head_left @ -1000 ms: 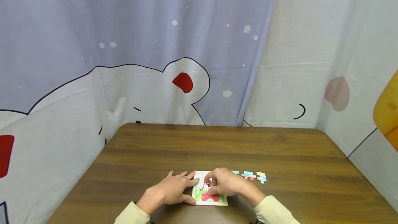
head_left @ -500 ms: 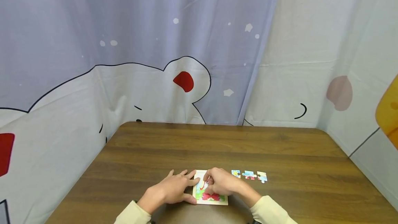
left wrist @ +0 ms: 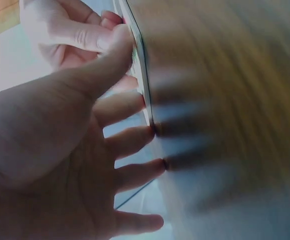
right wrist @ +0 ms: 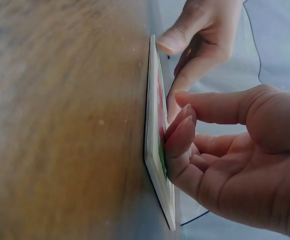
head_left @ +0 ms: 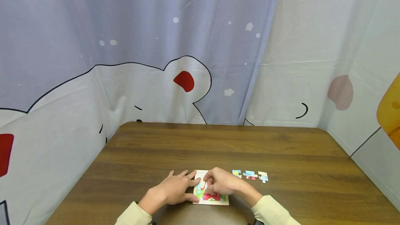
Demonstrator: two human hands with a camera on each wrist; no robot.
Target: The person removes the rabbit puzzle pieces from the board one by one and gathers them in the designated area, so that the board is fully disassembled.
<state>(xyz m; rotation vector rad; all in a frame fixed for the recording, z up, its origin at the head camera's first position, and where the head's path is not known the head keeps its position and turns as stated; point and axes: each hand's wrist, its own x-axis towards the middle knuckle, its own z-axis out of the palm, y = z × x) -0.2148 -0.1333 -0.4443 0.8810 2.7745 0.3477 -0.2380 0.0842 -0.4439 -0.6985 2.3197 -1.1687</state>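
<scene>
A small framed puzzle board (head_left: pixel 215 202) with a bright picture lies flat near the front of the table. My left hand (head_left: pixel 175 189) rests at its left side with spread fingers, index fingertip and thumb on the frame. Over the board's upper right part, my right hand (head_left: pixel 223 182) has its fingers bent down to the picture. In the right wrist view, curled fingertips of the right hand (right wrist: pixel 249 165) touch the face of the board (right wrist: pixel 151 115), the thumb close by, and no loose piece shows between them. Part of the picture is hidden under this hand.
Three loose jigsaw pieces lie right of the board: a left one (head_left: pixel 236 173), a middle one (head_left: pixel 250 175) and a right one (head_left: pixel 263 176). A printed curtain (head_left: pixel 150 89) hangs behind the brown wooden table (head_left: pixel 193 145).
My right hand has shifted slightly left over the board, and its fingers have curled in more, covering more of the picture's middle. The left hand has stayed nearly still at the frame.
</scene>
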